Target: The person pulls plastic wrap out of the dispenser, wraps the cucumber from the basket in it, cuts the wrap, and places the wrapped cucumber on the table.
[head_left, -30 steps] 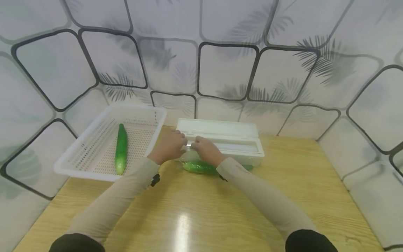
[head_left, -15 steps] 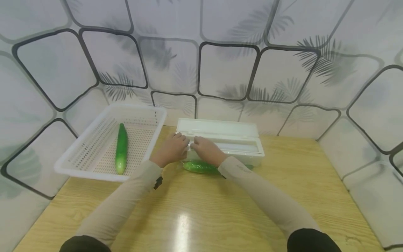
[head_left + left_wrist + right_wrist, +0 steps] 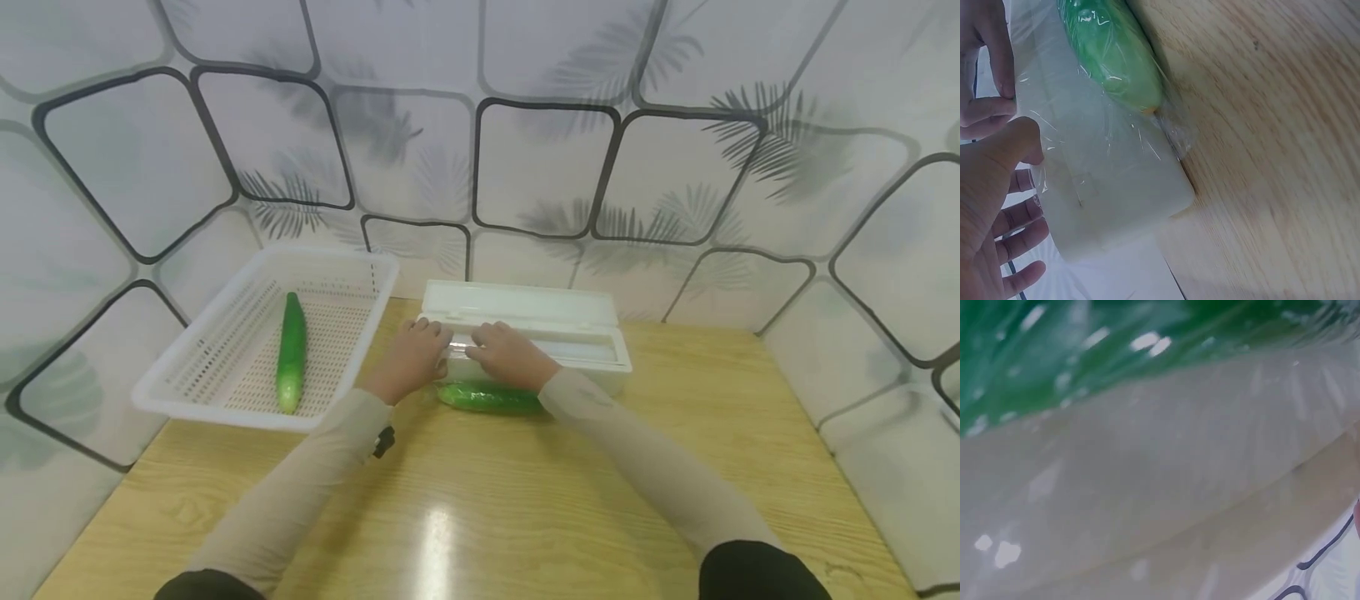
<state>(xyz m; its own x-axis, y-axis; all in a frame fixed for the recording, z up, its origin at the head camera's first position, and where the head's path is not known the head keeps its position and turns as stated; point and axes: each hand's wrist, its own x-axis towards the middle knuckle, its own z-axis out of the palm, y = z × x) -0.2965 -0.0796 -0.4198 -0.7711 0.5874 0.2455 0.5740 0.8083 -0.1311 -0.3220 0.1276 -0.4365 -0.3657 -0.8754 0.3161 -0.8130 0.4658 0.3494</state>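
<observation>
From the head view, both hands sit on the white wrap box (image 3: 525, 337). The left hand (image 3: 411, 357) rests there with fingers bent over the edge; the right hand (image 3: 508, 357) presses the cutter, and I cannot tell its grip. The wrapped cucumber (image 3: 489, 397) lies just under the hands.

From the left wrist view, the left hand's fingers (image 3: 1019, 234) are loose and hold nothing. The clear wrap (image 3: 1104, 150) stretches tight to the cucumber (image 3: 1113, 53), and it may tear crooked if the box slides.

The right wrist view is a blur.

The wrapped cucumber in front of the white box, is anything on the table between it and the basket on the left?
Nothing visible lies on the table between them. The wrapped cucumber sits against the white box, and only the person's left forearm crosses above the bare wood towards the basket. Both the left hand and right hand rest at the box's front edge.
</observation>
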